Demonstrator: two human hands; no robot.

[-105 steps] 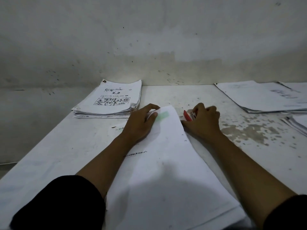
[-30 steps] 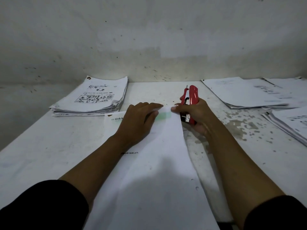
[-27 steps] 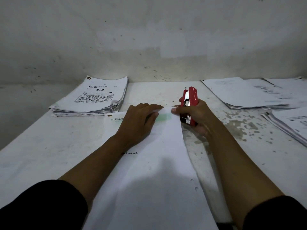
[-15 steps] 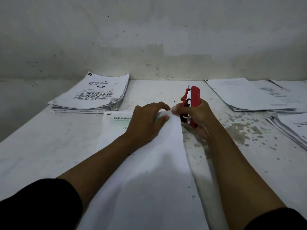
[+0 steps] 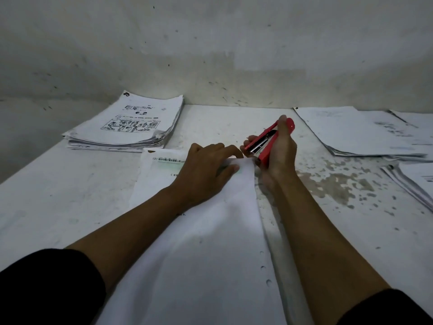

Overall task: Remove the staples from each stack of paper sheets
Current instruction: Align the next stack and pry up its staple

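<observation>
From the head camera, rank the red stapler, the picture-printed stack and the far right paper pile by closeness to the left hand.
From the left hand:
1. Red stapler, just right, gripped by the right hand.
2. Picture-printed stack, back left.
3. Far right paper pile, back right.

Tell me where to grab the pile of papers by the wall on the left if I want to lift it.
Take the paper pile by its near long edge, coming from the front, fingers under and thumb on top. That edge faces the person and is ragged and fanned, so fingers can slip beneath. The far side sits close to the wall, leaving little room there.
</observation>
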